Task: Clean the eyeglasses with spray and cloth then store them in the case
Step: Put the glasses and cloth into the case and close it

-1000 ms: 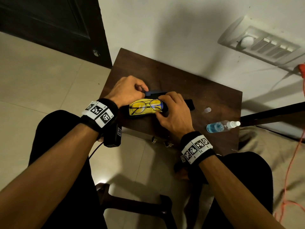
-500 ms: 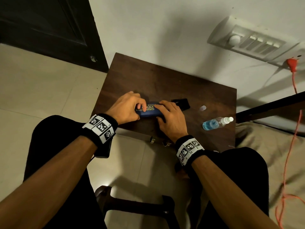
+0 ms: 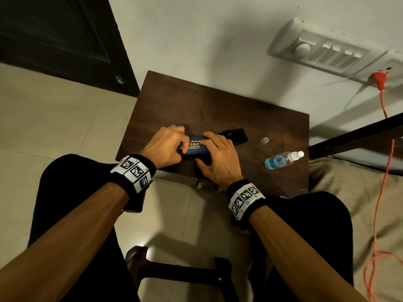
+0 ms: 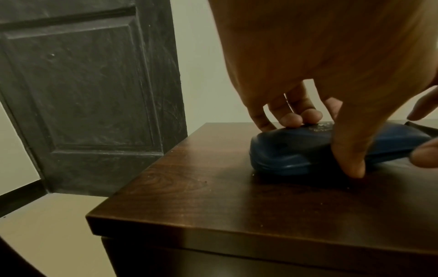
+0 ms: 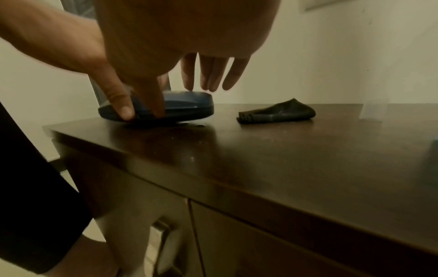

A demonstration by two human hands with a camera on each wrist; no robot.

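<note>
Left hand [image 3: 165, 147] grips the shut blue case [image 3: 197, 149] on the desk [image 3: 196, 105]; the left wrist view shows its fingertips [image 4: 291, 119] on the lid and its thumb in front. Right hand [image 3: 218, 164] lies relaxed, straight fingers touching the lid. Cloth [image 3: 236, 136] lies beside it. Only the head view plainly shows the spray bottle [image 3: 281, 160].

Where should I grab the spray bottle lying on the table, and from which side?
Take the spray bottle round its clear barrel, from above, with the right hand, the nearer one once it leaves the blue glasses case. The bottle lies on its side on the table, so thumb and fingers can straddle the round body; the white nozzle end looks too narrow for a firm hold.
</note>
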